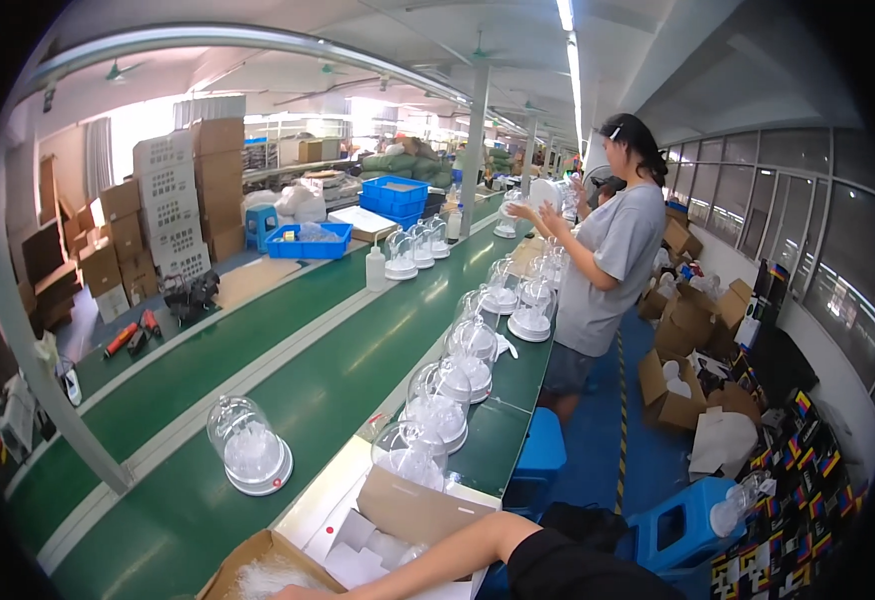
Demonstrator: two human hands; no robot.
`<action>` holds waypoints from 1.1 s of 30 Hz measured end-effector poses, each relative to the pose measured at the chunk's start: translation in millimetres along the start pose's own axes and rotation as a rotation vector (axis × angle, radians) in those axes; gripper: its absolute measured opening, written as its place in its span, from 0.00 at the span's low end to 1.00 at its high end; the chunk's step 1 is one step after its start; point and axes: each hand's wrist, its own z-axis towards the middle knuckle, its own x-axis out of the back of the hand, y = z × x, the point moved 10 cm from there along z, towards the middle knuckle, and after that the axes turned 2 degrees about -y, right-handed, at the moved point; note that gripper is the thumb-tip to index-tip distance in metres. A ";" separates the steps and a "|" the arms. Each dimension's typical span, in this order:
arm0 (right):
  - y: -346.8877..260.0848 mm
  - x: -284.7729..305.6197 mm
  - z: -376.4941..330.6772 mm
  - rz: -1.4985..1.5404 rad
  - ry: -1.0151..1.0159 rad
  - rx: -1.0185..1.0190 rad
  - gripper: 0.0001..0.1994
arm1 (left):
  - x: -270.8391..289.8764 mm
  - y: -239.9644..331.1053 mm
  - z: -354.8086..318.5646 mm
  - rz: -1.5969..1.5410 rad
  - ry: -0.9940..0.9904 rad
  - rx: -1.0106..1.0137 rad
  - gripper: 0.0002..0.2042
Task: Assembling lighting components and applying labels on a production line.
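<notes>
My right forearm comes in from the lower right in a black sleeve and reaches left across an open carton. Only a sliver of my right hand (303, 593) shows at the lower edge; its fingers are cut off. It is beside an open cardboard box (248, 560) holding clear, shredded-looking material. Under my forearm, the other carton (428, 498) contains white pieces and something clear. Left of them, a clear dome on a round white base (253, 455) stands on the green belt. My left hand is out of view.
More domes (438, 405) line the bench ahead. A person in a grey shirt (613, 235) stands farther along it with raised hands. A white squeeze bottle (376, 268) and blue bins (308, 241) stand across the belt. Blue stools (673, 525) and cartons (670, 385) crowd the right.
</notes>
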 end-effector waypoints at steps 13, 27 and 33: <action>-5.1 26.7 21.9 0.340 0.121 -0.020 0.06 | 21.9 -44.1 29.3 0.120 -0.283 -0.003 0.25; -46.1 83.8 53.1 0.260 0.072 -0.153 0.06 | -9.5 161.9 40.6 0.249 0.034 -0.274 0.15; -45.9 107.0 81.3 0.057 0.162 -0.093 0.06 | 8.0 170.8 69.1 0.445 0.044 -0.379 0.14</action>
